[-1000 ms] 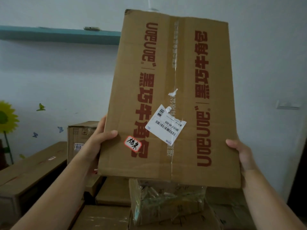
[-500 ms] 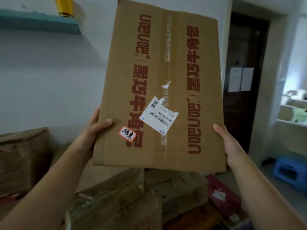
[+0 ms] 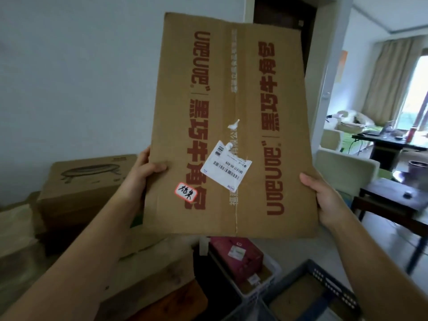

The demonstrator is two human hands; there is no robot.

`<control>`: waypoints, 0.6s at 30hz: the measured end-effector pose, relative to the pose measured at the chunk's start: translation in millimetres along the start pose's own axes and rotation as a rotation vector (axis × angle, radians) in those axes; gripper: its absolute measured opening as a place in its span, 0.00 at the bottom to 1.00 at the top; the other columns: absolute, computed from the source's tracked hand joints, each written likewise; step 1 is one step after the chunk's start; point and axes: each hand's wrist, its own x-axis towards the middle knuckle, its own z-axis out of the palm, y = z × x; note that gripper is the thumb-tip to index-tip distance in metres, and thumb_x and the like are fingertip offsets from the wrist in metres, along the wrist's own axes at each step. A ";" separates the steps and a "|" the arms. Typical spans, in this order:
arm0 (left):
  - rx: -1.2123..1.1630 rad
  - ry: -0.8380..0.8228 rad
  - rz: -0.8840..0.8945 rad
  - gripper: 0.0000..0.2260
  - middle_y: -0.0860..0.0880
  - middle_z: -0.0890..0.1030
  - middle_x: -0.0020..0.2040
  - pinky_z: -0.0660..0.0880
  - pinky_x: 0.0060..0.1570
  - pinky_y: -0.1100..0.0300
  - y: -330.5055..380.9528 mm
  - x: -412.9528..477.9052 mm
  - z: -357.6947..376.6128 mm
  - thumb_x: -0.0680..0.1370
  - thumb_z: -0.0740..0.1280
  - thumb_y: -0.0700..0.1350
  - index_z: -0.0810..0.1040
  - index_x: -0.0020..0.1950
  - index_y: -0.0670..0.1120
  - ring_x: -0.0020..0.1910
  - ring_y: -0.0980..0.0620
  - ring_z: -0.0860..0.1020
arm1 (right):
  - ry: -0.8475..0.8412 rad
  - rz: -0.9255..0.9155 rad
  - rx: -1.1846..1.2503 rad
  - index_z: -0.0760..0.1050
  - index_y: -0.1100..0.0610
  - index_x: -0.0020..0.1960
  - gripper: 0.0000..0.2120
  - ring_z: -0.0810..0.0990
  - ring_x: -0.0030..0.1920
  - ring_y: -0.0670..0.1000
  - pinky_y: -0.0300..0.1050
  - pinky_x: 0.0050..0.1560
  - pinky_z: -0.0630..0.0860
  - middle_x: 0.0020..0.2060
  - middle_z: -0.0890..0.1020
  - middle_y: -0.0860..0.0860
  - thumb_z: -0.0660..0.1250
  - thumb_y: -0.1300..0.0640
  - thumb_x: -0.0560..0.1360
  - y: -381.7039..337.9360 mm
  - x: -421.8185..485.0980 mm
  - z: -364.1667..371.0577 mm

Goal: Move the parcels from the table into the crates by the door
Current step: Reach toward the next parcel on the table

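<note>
You held parcel (image 3: 231,126) in air, dark crate (image 3: 324,281) low at 5 o'clock. Your left hand (image 3: 143,172) pinched 9 o'clock edge, thumb on front. Your right hand (image 3: 324,200) clasped 3 o'clock edge. Risk: parcel hid your view and could snag crate rim. Long axis ran 6 to 12, printed face toward you.

parcel (image 3: 231,89) held up dead centre, left hand (image 3: 144,176) on its left edge, right hand (image 3: 324,200) on right edge. shipping label (image 3: 225,169) stuck on front, lower middle. doorway (image 3: 284,17) behind parcel's top. stacked boxes (image 3: 85,188) off to left, lower down. under parcel: crate (image 3: 273,267) with small box (image 3: 236,253) in it, second crate (image 3: 324,280) just right of that, closer in. low table (image 3: 393,205) far right.
</note>
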 end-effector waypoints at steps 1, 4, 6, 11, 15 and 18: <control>-0.006 0.016 -0.032 0.39 0.42 0.80 0.58 0.79 0.40 0.51 -11.1 9.2 12.3 0.61 0.75 0.50 0.67 0.70 0.50 0.49 0.42 0.82 | 0.005 0.020 -0.024 0.70 0.51 0.68 0.41 0.84 0.48 0.53 0.51 0.44 0.80 0.50 0.85 0.51 0.78 0.48 0.58 1.7 8.0 -11.4; -0.029 0.057 -0.115 0.29 0.43 0.82 0.56 0.79 0.39 0.52 -47.1 40.8 40.9 0.70 0.72 0.51 0.68 0.69 0.50 0.47 0.43 0.84 | 0.011 0.063 -0.058 0.68 0.49 0.69 0.48 0.84 0.50 0.57 0.54 0.44 0.81 0.54 0.83 0.55 0.81 0.45 0.52 16.1 36.4 -47.0; -0.030 0.069 -0.162 0.24 0.43 0.81 0.56 0.79 0.39 0.52 -67.3 56.4 52.6 0.74 0.69 0.49 0.67 0.68 0.49 0.47 0.43 0.83 | 0.028 0.084 -0.062 0.67 0.48 0.70 0.46 0.83 0.50 0.58 0.56 0.47 0.78 0.54 0.83 0.55 0.79 0.47 0.55 27.5 50.7 -64.4; -0.067 0.097 -0.262 0.22 0.42 0.79 0.56 0.80 0.36 0.54 -138.9 126.5 75.7 0.75 0.68 0.42 0.65 0.67 0.47 0.44 0.45 0.82 | 0.053 0.162 -0.081 0.69 0.48 0.66 0.37 0.82 0.50 0.59 0.57 0.49 0.77 0.55 0.81 0.56 0.77 0.51 0.59 60.7 120.4 -105.5; -0.051 0.178 -0.369 0.14 0.37 0.76 0.57 0.77 0.45 0.48 -193.3 196.4 79.5 0.76 0.64 0.38 0.66 0.60 0.44 0.46 0.43 0.78 | 0.048 0.254 -0.191 0.69 0.49 0.65 0.52 0.79 0.56 0.62 0.60 0.52 0.76 0.60 0.77 0.58 0.83 0.49 0.44 91.7 190.2 -132.3; -0.050 0.213 -0.420 0.21 0.40 0.77 0.55 0.77 0.42 0.50 -226.7 239.9 87.7 0.74 0.70 0.48 0.66 0.60 0.43 0.46 0.44 0.79 | 0.066 0.327 -0.187 0.69 0.51 0.62 0.35 0.78 0.56 0.62 0.58 0.50 0.76 0.59 0.76 0.59 0.75 0.61 0.57 113.7 235.3 -146.2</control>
